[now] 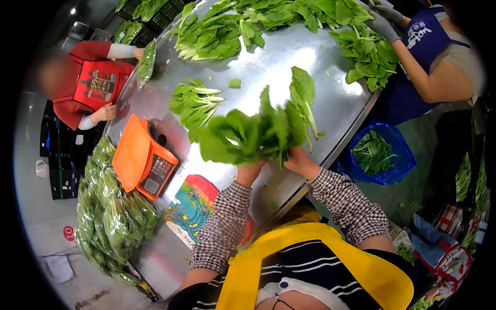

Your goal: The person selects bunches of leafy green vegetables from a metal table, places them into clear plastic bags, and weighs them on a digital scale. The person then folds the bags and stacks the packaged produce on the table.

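A bunch of green leafy vegetables is held above the steel table, slightly blurred. My left hand grips it from below, its fingers mostly hidden by leaves. On the bunch's right side, my right hand holds stems and leaves. Just beyond, a few loose leafy stalks lie on the metal tabletop. A small pile of greens with pale stems rests to the left. Near my left forearm is a colourful printed packet, partly covered by my checked sleeve.
An orange weighing scale stands left, beside several bagged greens. Loose greens line the far side. One co-worker in a red apron touches a bagged bunch; another wears grey gloves. A blue bag of leaves stands right.
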